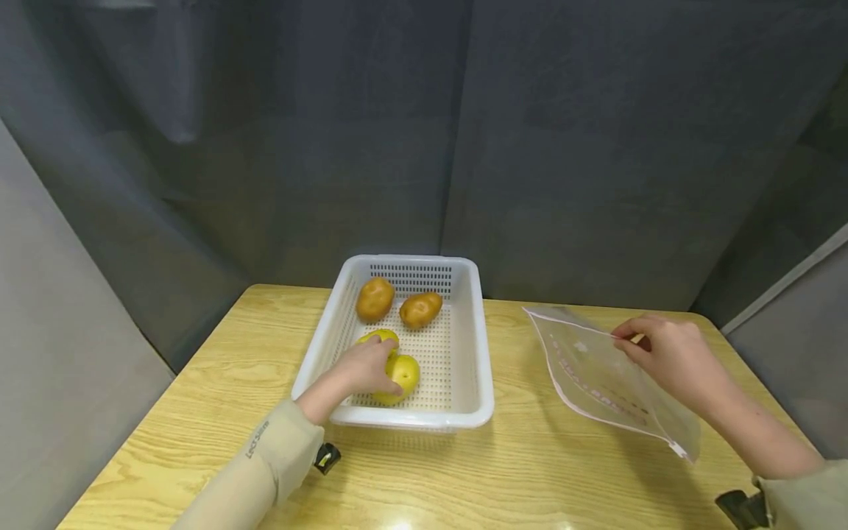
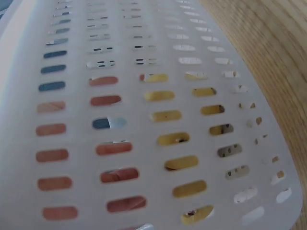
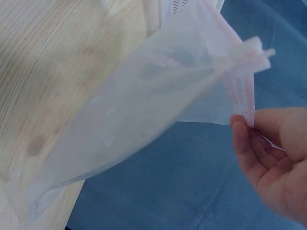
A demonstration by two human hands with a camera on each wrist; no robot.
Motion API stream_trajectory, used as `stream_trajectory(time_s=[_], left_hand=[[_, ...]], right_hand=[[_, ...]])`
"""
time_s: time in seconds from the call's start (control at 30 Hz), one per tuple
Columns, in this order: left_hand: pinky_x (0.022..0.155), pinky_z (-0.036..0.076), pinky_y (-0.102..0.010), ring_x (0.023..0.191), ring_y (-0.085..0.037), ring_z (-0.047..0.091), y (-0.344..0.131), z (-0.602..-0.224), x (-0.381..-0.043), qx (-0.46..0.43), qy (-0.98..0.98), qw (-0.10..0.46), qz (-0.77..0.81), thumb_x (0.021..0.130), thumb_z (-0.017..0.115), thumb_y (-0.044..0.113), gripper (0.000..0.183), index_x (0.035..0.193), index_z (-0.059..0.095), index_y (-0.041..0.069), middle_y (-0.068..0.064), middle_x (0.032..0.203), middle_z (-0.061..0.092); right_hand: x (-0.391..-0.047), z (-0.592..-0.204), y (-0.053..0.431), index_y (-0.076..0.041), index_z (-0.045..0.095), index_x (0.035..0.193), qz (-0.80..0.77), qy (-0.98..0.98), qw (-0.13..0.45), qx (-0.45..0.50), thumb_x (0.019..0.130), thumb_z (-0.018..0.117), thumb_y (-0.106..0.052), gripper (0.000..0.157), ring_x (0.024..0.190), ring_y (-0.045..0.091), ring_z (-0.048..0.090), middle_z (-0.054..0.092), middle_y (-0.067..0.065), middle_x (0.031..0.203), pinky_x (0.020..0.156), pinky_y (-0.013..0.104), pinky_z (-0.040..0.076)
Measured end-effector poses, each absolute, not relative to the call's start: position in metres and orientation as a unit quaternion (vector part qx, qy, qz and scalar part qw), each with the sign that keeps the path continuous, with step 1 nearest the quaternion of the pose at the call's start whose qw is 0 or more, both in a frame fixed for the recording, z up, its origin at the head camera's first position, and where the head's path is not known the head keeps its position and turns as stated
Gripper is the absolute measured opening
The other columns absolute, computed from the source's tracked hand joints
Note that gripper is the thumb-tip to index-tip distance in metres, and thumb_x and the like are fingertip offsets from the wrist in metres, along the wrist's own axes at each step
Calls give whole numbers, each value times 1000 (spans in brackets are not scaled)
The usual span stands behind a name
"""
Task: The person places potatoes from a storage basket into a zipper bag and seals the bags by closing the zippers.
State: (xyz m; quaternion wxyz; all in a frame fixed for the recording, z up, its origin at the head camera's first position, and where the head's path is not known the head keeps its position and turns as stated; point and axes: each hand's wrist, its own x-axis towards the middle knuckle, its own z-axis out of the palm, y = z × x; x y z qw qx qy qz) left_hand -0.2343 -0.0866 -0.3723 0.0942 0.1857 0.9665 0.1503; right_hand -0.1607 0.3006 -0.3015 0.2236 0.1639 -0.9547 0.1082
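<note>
Dark cloth (image 1: 371, 162) backs my remote view as the right hand (image 1: 677, 361) pinches a clear bag (image 1: 589, 372), likely so its mouth gapes beside the fingertips, while the left hand (image 1: 363, 366) spreads (whether gripping, I cannot tell) over yellow fruit (image 1: 407, 372) just beneath.

Glare on table (image 1: 530, 464), soft shadow beneath bag (image 1: 596, 372), hazy wrist views

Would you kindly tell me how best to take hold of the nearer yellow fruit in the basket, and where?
Probably by the left and right sides of the nearer yellow fruit, coming from above: it is rounded, the other yellow fruit crowds its far side, and the basket walls both in.
</note>
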Motion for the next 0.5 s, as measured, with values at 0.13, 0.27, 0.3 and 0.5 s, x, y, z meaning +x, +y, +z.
stream_trajectory(time_s=[0.13, 0.27, 0.3, 0.5], left_hand=[[94, 40, -48, 114, -34, 49, -86, -376, -235, 187, 967, 98, 145, 62, 80, 34, 87, 134, 42, 3, -19, 131, 45], [92, 41, -47, 110, -34, 51, -85, -378, -235, 183, 968, 99, 142, 61, 80, 34, 86, 132, 43, 3, -19, 128, 46], [92, 41, -47, 109, -34, 51, -86, -378, -235, 180, 969, 99, 140, 61, 80, 34, 86, 132, 43, 2, -19, 128, 46], [90, 43, -45, 106, -32, 53, -86, -378, -235, 182, 971, 99, 118, 61, 80, 37, 84, 128, 46, 0, -20, 125, 48]], right_hand=[[-160, -302, 302, -6, 68, 78, 107, -956, 221, 163, 72, 72, -6, 7, 53, 8, 56, 66, 6, 73, 45, 20, 41], [-161, -302, 302, -6, 68, 78, 105, -956, 221, 162, 72, 72, -6, 7, 53, 9, 56, 66, 6, 72, 45, 20, 40], [-161, -302, 301, -6, 69, 78, 105, -956, 222, 163, 72, 72, -6, 7, 53, 9, 56, 65, 6, 72, 45, 20, 41], [-163, -301, 299, -6, 68, 78, 107, -953, 229, 167, 71, 72, -6, 8, 54, 10, 57, 65, 5, 73, 46, 21, 42]])
